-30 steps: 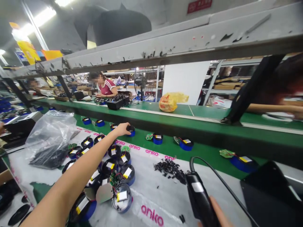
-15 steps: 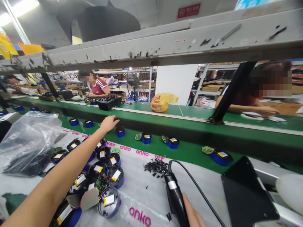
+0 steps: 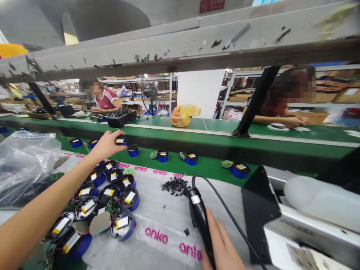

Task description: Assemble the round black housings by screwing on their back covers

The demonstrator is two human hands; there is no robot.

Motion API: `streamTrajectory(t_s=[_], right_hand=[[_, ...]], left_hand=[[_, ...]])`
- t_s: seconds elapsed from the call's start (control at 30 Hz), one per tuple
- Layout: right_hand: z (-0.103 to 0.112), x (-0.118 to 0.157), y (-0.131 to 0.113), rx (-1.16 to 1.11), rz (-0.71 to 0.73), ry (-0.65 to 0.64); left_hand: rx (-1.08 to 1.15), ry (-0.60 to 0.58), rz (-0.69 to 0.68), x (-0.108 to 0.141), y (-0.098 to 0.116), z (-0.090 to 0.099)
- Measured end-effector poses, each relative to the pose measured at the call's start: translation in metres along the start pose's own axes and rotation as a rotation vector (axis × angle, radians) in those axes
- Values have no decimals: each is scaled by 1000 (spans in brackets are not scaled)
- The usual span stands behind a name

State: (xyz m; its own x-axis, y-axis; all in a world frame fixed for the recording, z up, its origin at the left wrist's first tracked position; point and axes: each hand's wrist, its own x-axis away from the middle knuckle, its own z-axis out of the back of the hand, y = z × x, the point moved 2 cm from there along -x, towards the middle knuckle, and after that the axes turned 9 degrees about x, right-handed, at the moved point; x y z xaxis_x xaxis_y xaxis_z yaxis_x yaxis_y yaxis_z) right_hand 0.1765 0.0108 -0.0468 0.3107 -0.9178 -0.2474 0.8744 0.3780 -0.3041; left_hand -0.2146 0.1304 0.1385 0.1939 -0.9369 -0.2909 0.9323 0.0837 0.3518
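Note:
My left hand (image 3: pixel 107 145) is stretched over the green belt, thumb and fingers closed around a round blue-and-black housing (image 3: pixel 120 141) with a small battery in it. Just right of it sits another round housing (image 3: pixel 133 150), with no battery visible on top. My right hand (image 3: pixel 222 245) grips a black corded electric screwdriver (image 3: pixel 200 213), its cord end pointing away from me. Beside the tool lies a pile of small black parts (image 3: pixel 176 186). Under my left forearm several open housings (image 3: pixel 122 224) with batteries and green circuit boards crowd the white anko-printed sheet (image 3: pixel 157 251).
More housings (image 3: pixel 191 159) stand spaced along the green belt (image 3: pixel 213 168). A clear plastic bag (image 3: pixel 30 165) lies at left, a black angled plate (image 3: pixel 258 213) at right. An overhead beam (image 3: pixel 168 41) crosses above. Two people sit beyond the belt, near a yellow bag (image 3: pixel 182 115).
My left hand has closed on a housing, which now shows between its fingers. The view has shifted right, and more of my right hand on the screwdriver shows.

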Motion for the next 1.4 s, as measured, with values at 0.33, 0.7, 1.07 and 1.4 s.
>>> streamTrajectory(t_s=[0.33,0.7,1.07,1.4], right_hand=[[14,13,27,187,-13,-41],[93,-14,-52,288,-14,-244],[73,-14,-43,-84,-81,-189],[65,0,-35,-699,-86,-70]], left_hand=[[621,-808,-456,223,150,-117],[343,-272,-148,138,124,-139],[844,-211,-40,147,120,-153],[1625,-681,363,167,130,-154]])
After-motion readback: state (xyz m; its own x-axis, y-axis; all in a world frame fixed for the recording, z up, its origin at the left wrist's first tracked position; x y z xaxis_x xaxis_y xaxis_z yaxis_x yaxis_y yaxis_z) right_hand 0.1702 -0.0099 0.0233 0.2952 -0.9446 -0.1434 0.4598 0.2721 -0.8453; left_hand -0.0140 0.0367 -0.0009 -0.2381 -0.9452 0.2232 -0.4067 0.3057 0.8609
